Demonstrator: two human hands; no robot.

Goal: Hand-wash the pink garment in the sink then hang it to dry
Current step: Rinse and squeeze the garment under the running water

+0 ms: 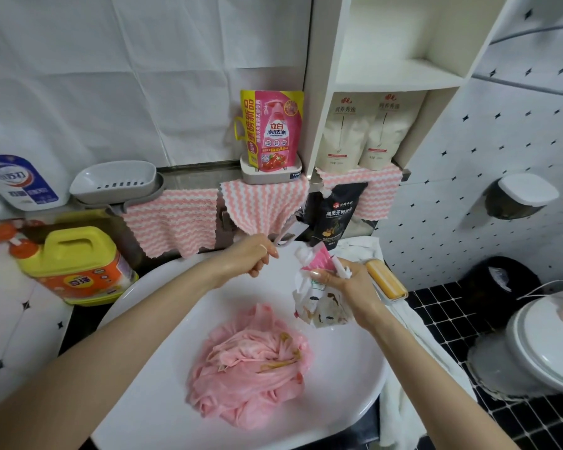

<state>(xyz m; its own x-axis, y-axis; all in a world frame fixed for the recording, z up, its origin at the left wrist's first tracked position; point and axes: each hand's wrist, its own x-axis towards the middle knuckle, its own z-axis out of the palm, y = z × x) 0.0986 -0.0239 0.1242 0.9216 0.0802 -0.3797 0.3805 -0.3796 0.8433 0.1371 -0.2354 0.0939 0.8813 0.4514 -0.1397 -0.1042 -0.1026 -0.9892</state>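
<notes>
Pink garment [251, 368], crumpled heap, yellowish patches, in white sink [338, 368]

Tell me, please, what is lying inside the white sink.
A bunched pink garment lies in the sink. It covers the bottom, so any drain beneath cannot be seen. The right hand grips a pouch above the basin.

Garment [251, 368] lies bunched in the sink [143, 401], twd the front. Over the basin's back: left hand [257, 254] mid, right hand [348, 284] beside it, gripping a pouch [319, 303]. Soap bar [385, 279] just right of the sink; toilet [546, 345] further right. Jug [75, 264] left of the sink. Ledge behind: soap dish [114, 181] at left, refill bag [273, 131] centre, cloths [173, 219] hanging off its front. Two bags [342, 131] on the shelf, upper right.
</notes>
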